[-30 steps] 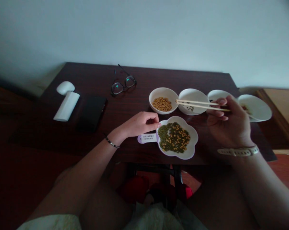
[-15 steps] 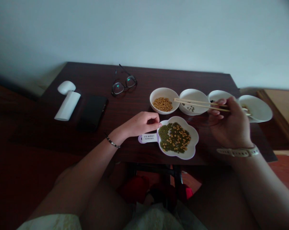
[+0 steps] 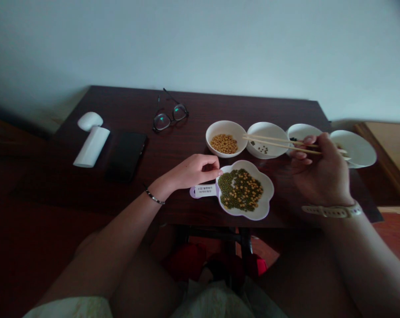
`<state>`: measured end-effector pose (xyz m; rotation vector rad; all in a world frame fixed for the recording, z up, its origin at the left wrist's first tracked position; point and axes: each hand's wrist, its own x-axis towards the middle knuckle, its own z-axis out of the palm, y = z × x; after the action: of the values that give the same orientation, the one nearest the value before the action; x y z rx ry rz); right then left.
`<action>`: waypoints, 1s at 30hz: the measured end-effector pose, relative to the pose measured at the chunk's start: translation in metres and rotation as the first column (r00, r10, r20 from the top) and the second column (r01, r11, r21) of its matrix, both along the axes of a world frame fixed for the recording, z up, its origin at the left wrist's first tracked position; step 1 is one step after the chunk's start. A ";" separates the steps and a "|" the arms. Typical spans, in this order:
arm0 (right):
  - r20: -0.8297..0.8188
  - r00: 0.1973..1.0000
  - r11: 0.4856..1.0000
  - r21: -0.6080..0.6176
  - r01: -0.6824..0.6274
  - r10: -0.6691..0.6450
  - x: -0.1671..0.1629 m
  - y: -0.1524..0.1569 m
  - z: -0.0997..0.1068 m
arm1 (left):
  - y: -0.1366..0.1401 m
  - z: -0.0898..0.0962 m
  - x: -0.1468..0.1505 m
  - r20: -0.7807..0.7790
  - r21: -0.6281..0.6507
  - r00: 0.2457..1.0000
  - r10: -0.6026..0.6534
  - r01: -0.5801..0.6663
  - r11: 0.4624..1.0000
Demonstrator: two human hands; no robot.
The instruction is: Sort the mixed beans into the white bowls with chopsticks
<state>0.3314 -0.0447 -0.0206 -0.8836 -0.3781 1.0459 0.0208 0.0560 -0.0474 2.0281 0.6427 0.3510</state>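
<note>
My right hand [image 3: 322, 172] grips a pair of wooden chopsticks [image 3: 279, 142]. Their tips reach left over the gap between two bowls; I cannot make out anything between them. My left hand [image 3: 200, 170] has its thumb and fingers closed on the rim of a white flower-shaped dish [image 3: 268, 194] with a lilac edge and a labelled handle [image 3: 204, 191]. Mixed green beans and yellow soybeans [image 3: 241, 190] lie in the dish. Behind it, the leftmost white bowl [image 3: 216, 128] holds soybeans [image 3: 224, 143]. A second white bowl [image 3: 269, 128] has several small green beans in it.
Two more white bowls, one partly behind my right hand [image 3: 302, 129] and one at the far right [image 3: 360, 145], continue the row. Eyeglasses [image 3: 169, 119], a black phone [image 3: 127, 154] and a white cylindrical object [image 3: 92, 148] lie on the dark table [image 3: 127, 104], which stands against a wall.
My right hand and the chopsticks have shifted slightly right, away from the soybean bowl. My left hand stays on the dish rim. The whole view has moved a little.
</note>
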 end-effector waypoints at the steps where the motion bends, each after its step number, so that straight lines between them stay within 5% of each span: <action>1: 0.003 1.000 1.000 0.004 0.004 -0.004 0.000 0.000 0.000 | 0.000 0.000 0.000 0.002 -0.001 1.000 -0.001 0.001 1.000; 10: 0.131 0.985 0.989 -0.113 -0.099 0.114 0.001 -0.006 0.008 | 0.000 0.000 0.000 0.011 0.006 1.000 -0.001 0.001 1.000; 18: 0.437 0.805 0.903 -0.332 -0.271 0.402 0.008 -0.022 0.005 | 0.000 0.001 0.000 0.015 -0.002 1.000 -0.008 0.008 1.000; 30: 0.502 0.754 0.890 -0.385 -0.243 0.423 0.008 -0.031 0.005 | 0.001 -0.001 0.000 -0.010 -0.017 1.000 -0.002 0.002 1.000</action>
<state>0.3393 -0.0757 -0.0154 -1.4535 -0.9422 1.1707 0.0206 0.0573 -0.0488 2.0148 0.6478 0.3332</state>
